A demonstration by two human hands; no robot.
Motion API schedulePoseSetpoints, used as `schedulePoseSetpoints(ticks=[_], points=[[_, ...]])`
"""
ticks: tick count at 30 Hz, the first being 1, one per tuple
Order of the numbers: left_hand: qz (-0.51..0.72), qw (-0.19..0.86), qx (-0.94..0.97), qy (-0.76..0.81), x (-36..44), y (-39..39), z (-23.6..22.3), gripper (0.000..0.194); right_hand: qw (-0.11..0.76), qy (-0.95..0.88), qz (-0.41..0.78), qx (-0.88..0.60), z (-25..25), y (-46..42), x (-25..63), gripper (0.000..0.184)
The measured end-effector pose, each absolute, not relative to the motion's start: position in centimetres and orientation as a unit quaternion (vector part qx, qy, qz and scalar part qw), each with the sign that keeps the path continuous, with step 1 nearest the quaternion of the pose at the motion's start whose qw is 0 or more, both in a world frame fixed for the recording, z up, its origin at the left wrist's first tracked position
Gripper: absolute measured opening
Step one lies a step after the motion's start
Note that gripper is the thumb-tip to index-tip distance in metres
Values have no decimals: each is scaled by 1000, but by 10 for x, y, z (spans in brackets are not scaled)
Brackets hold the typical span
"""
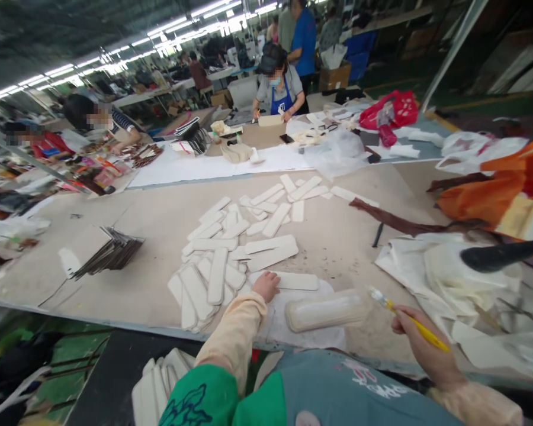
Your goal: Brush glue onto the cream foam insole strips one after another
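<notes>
Light: bright tube lights (62,69) glare far left under a dim ceiling (71,32) | my worktop (164,192): evenly lit, soft faint shadows | far right: dark | focus: soft overall, smeared toward the edges; brush (425,333) in my right fingers (401,324) slightly blurred | distortion: wide-angle stretch, tilted view | faces (101,116) pixelated

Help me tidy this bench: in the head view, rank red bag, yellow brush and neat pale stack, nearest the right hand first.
1. Yellow brush: held in the right hand.
2. Neat pale stack: left of the hand.
3. Red bag: farthest, well ahead.
</notes>
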State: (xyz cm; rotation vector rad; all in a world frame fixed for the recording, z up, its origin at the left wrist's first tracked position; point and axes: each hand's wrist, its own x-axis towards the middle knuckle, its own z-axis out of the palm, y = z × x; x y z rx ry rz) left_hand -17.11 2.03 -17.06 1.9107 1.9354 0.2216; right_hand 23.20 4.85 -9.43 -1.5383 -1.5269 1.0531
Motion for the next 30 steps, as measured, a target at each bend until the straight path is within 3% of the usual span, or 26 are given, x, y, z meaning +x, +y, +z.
schedulePoseSetpoints(ticks=[4,11,17,23,27,30], points=[[56,239,697,673,-179,39,-171,9,367,-601,404,-584,-90,45,229,22],[38,248,719,648,-187,42,-144,13,394,-570,433,-577,-93,40,222,28],[79,237,724,643,-159,30,-90,24,456,-543,457,-537,-85,55,210,29],[146,439,708,534,-92,-6,-57,31,423,-498,567,-502,-82,66,199,38],[188,526,651,514,-65,-22,-72,32,393,-501,588,-499,-90,59,201,37],[251,598,533,543,-62,-37,-91,36,394,-503,533,-554,-98,52,211,35]])
